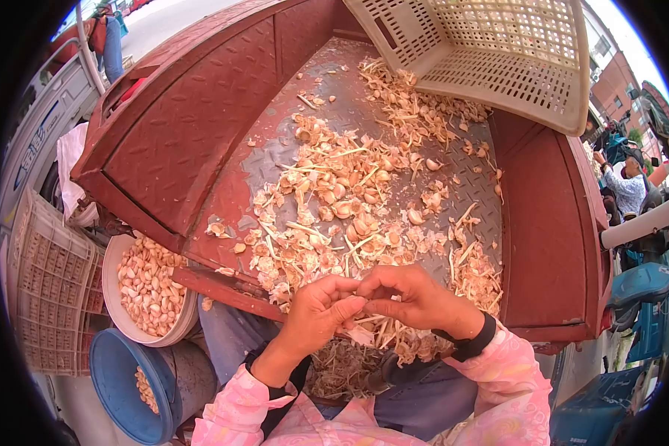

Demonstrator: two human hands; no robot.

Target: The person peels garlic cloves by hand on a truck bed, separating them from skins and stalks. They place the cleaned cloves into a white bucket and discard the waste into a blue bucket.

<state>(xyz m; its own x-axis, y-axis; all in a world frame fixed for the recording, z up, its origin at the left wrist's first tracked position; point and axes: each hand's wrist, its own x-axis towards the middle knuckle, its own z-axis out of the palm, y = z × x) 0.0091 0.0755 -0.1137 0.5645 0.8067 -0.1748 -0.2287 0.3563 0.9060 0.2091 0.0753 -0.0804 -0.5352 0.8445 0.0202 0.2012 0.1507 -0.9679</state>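
Note:
My left hand (pixel 321 311) and my right hand (pixel 418 299) meet in front of me, fingertips pinched together. Whatever lies between them is too small or too covered to make out. Just beyond and beneath them spreads a loose pile of garlic cloves (pixel 342 189), with dry stalks and papery skins, on the red metal cart bed (pixel 275 123). A bit of pale garlic skin (pixel 361 334) shows below the fingers. Down by my left side, a white bucket (pixel 111 279) is filled with separated cloves (pixel 150 291).
A blue bucket (pixel 111 383) with a few cloves tilts below the white one. A beige plastic crate (pixel 498 70) leans at the cart's far right, and another crate (pixel 56 282) stands at left. Cart walls (pixel 546 230) rise on both sides. A person (pixel 628 182) is at far right.

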